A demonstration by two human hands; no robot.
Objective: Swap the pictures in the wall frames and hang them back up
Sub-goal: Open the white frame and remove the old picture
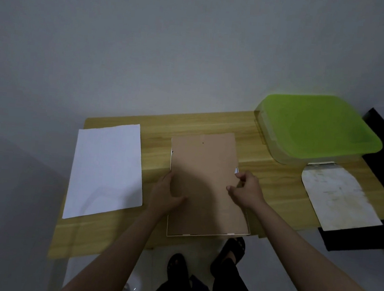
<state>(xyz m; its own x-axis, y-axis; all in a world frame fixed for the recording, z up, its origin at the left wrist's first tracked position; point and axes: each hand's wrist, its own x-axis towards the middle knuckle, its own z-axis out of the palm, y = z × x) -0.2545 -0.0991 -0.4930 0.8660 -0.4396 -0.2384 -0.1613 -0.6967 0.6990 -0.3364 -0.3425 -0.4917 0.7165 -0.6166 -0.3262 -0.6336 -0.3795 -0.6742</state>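
the backing board (204, 169) looks thin, light, stiff; left hand (165, 194) lies spread flat on it; right hand (246, 190) pinches its right edge; lift by edges.

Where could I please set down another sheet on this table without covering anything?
Bare wood shows between the white sheet and the brown backing board, along the far edge behind both, and near the front-left corner. The right side is crowded by the green-lidded box and stained paper.
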